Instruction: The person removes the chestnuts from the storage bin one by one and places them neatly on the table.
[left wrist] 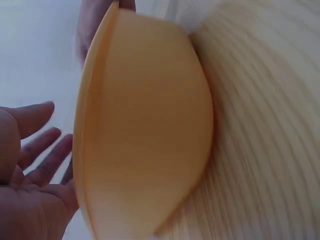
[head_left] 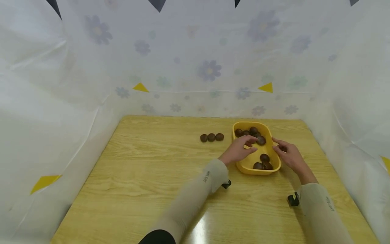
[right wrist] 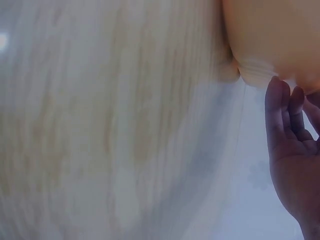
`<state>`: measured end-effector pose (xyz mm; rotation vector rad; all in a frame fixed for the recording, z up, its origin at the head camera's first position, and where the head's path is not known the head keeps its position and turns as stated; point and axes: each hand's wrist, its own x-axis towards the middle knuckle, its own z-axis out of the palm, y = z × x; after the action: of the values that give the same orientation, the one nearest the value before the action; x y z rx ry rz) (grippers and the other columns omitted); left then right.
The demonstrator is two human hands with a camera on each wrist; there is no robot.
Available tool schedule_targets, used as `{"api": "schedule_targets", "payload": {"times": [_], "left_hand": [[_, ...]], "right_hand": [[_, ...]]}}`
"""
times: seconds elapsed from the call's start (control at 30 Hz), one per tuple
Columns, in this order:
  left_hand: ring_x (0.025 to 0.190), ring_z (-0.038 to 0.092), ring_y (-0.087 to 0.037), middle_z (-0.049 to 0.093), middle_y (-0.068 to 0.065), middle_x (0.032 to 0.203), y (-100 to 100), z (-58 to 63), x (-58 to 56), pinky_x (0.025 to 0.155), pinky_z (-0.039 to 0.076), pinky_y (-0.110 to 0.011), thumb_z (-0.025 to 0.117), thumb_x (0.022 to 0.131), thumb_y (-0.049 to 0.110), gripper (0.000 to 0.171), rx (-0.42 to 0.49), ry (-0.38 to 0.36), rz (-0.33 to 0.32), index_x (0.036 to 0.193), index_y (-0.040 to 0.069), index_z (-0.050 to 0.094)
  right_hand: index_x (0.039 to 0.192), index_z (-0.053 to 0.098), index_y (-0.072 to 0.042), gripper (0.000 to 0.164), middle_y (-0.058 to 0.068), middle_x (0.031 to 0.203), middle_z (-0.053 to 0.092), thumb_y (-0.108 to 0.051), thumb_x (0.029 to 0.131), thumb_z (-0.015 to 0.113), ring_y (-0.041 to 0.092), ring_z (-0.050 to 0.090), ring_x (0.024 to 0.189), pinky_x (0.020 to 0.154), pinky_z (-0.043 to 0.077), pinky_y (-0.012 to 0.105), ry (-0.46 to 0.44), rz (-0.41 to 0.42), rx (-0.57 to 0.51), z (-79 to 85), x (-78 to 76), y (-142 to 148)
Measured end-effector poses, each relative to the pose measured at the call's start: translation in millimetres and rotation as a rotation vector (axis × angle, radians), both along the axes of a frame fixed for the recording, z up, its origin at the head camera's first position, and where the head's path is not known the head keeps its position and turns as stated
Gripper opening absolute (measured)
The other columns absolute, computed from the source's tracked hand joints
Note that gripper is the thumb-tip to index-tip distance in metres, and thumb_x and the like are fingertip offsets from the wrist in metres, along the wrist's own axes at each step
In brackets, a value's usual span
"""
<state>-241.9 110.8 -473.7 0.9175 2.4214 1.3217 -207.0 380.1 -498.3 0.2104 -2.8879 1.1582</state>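
Observation:
A yellow plastic tub [head_left: 253,171] stands on the table, holding several round, shiny dark-brown pieces [head_left: 264,158] that look like chestnuts. They lie in two groups, at its far and near ends. My left hand [head_left: 239,149] reaches over the tub's left rim, thumb and fingers apart with nothing seen between them. In the left wrist view, the left hand [left wrist: 35,200] shows its fingers spread beside the tub's wall. At the opposite side my right hand [head_left: 290,157] has its fingertips at the right rim. The right wrist view shows fairly straight fingers [right wrist: 274,107] against the tub's outside.
Three more brown pieces [head_left: 211,137] lie in a row on the wooden table [head_left: 146,162], left of the tub. White flowered sheeting [head_left: 195,101] closes off the back and both sides. Black wrist mounts [head_left: 293,199] hang below the sleeves.

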Motion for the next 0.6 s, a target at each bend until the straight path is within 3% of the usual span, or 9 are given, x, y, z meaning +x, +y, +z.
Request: {"api": "schedule_targets", "payload": {"times": [0.13, 0.27, 0.4, 0.6], "left_hand": [[0.125, 0.063, -0.014, 0.058, 0.001, 0.148, 29.9, 1.8, 8.1, 0.097, 0.054, -0.022, 0.060, 0.107, 0.031, 0.046, -0.071, -0.058, 0.028, 0.150, 0.016, 0.053], [0.123, 0.064, -0.014, 0.062, -0.001, 0.143, 48.8, -2.2, 12.2, 0.096, 0.056, -0.029, 0.063, 0.106, 0.030, 0.043, -0.123, -0.176, 0.152, 0.146, 0.016, 0.057], [0.112, 0.068, -0.014, 0.070, -0.002, 0.132, 62.0, -9.6, 12.9, 0.089, 0.058, -0.030, 0.067, 0.103, 0.030, 0.040, -0.167, -0.215, 0.222, 0.140, 0.014, 0.063], [0.103, 0.069, -0.006, 0.074, 0.005, 0.120, 73.0, -16.6, 7.9, 0.083, 0.055, -0.020, 0.071, 0.100, 0.029, 0.035, -0.314, -0.094, 0.109, 0.133, 0.016, 0.070]], "right_hand": [[0.157, 0.042, -0.004, 0.056, 0.023, 0.110, 0.068, -0.035, 0.111, 0.049, 0.005, 0.056, 0.081, 0.061, 0.046, 0.027, 0.006, -0.002, 0.003, -0.4, -0.7, 2.8], [0.158, 0.042, -0.005, 0.056, 0.024, 0.107, 0.068, -0.035, 0.112, 0.048, 0.010, 0.055, 0.073, 0.057, 0.045, 0.029, 0.016, 0.012, -0.004, -0.8, -2.3, 2.9], [0.158, 0.041, -0.004, 0.055, 0.024, 0.106, 0.068, -0.033, 0.112, 0.047, 0.011, 0.053, 0.068, 0.054, 0.044, 0.029, 0.015, 0.028, -0.017, -1.7, -2.5, 2.4], [0.158, 0.041, -0.005, 0.054, 0.025, 0.109, 0.069, -0.033, 0.112, 0.047, 0.009, 0.052, 0.067, 0.054, 0.043, 0.029, 0.017, 0.030, -0.005, -1.7, -2.8, 0.7]]}}
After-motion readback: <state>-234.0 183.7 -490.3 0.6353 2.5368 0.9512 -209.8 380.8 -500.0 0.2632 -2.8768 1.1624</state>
